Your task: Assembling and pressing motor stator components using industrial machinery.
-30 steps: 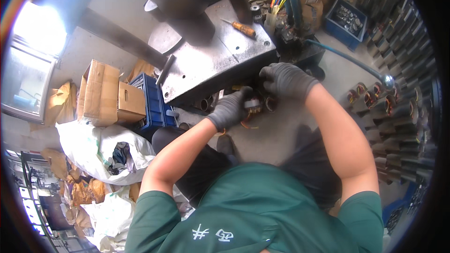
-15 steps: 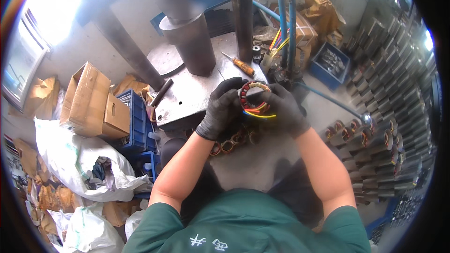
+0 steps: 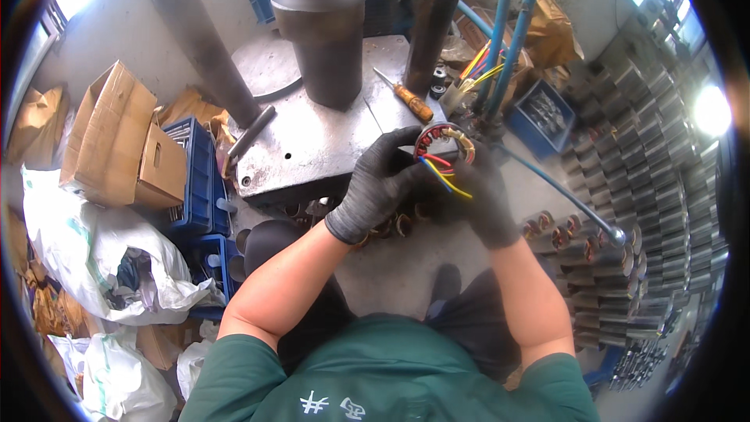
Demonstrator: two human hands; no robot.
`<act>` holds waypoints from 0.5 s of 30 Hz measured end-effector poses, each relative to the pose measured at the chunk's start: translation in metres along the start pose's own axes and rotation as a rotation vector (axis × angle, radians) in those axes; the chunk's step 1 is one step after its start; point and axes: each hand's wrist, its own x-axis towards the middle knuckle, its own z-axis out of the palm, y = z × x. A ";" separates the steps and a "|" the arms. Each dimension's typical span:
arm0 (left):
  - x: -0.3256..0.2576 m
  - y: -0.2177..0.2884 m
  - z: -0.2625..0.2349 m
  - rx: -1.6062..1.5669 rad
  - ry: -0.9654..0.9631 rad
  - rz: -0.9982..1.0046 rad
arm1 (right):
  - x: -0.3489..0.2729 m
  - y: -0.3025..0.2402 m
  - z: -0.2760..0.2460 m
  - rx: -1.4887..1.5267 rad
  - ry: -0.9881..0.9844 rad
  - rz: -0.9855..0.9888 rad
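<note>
A motor stator (image 3: 427, 137), a ring with copper-red windings, is held up between my two gloved hands at the near right corner of the metal press table. Its lead wires (image 3: 449, 177), red, yellow and blue, hang out of the ring toward the lower right. My left hand (image 3: 375, 187), in a dark grey glove, closes on the ring's left side, with its thumb by the wire roots. My right hand (image 3: 486, 199) is blurred and closes around the right and lower side of the ring; its fingertips are partly hidden. Just beyond the stator lies a screwdriver (image 3: 412, 101) with a wooden-coloured handle.
A thick press ram (image 3: 328, 55) and steel columns rise from the metal table (image 3: 312, 141). Stators (image 3: 558, 236) and stacked metal cores (image 3: 625, 172) fill the right side. Blue hoses (image 3: 522, 23) stand at the back right. Cardboard boxes (image 3: 109, 133), blue crates (image 3: 187, 187) and white sacks (image 3: 86, 258) line the left.
The stator has turned in my hands, and its wires now slope down to the right rather than lying nearly level. My view has shifted slightly, bringing the press table nearer.
</note>
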 end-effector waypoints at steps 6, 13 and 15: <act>-0.001 0.000 -0.003 0.075 0.165 -0.041 | 0.001 0.012 0.006 -0.245 -0.085 -0.127; 0.004 -0.018 -0.002 0.305 0.228 0.055 | 0.002 0.029 0.006 -0.289 0.002 -0.183; 0.004 -0.024 -0.001 0.347 0.212 0.054 | 0.004 0.036 -0.003 -0.201 0.059 -0.136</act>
